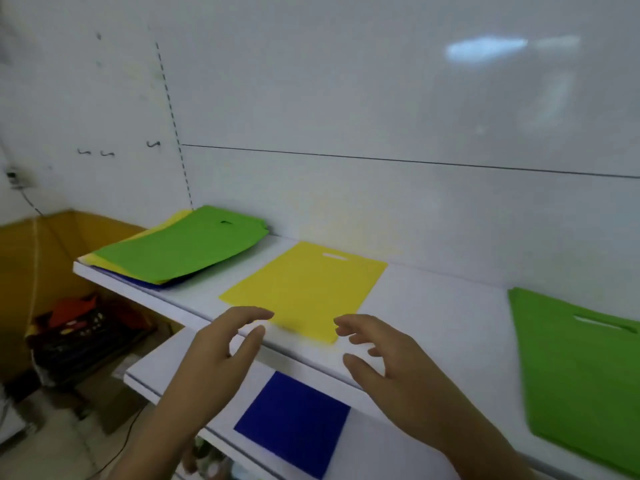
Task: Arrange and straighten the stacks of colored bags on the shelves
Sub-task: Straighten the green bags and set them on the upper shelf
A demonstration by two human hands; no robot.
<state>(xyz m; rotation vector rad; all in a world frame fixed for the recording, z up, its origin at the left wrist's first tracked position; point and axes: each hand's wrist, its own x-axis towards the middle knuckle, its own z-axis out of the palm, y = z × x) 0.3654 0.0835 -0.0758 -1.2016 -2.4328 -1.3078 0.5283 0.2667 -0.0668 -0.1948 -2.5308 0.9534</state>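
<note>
Yellow bag, laid flat mid-shelf just beyond the left hand and right hand, both loosely spread and seemingly empty despite blur, could be skewed or slid off the front edge if nudged unevenly.

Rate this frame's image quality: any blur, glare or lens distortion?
Head view: motion blur softens both the left hand and the right hand; a bright glare patch sits on the glossy white back panel; wide-angle bending tilts the white upper shelf.
</note>
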